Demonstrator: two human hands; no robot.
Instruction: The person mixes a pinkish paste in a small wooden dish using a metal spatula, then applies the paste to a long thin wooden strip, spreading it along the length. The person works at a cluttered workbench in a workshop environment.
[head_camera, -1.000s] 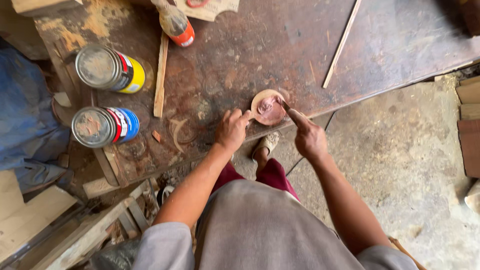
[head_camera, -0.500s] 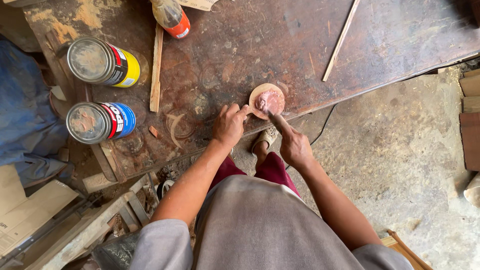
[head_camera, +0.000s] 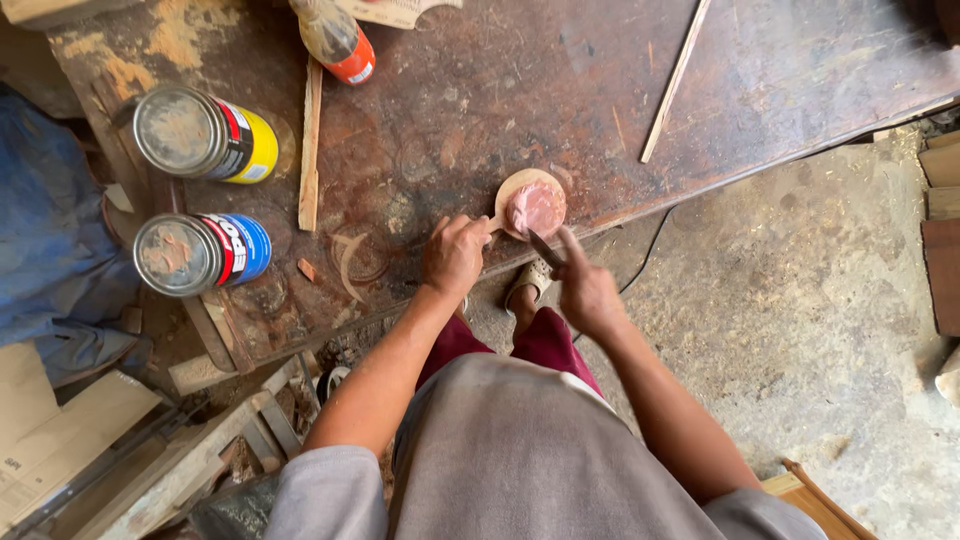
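The left hand (head_camera: 455, 255) grips one round wooden disc (head_camera: 532, 203) bearing pink paste; the right hand (head_camera: 588, 290) pinches one blade (head_camera: 545, 248); two tins (head_camera: 205, 135) lie on the table (head_camera: 780, 70).

Place: a rough woodworking workshop.
Counter: a worn, stained wooden counter (head_camera: 620, 110) is carrying dried rings and smears.
Supplies: two dusty tins (head_camera: 200, 135) are lying on their sides beside a squeeze bottle (head_camera: 335, 40).
Offcuts: thin wood strips (head_camera: 310, 145) are lying on the counter.
Floor: bare concrete floor (head_camera: 800, 330) is showing dust.
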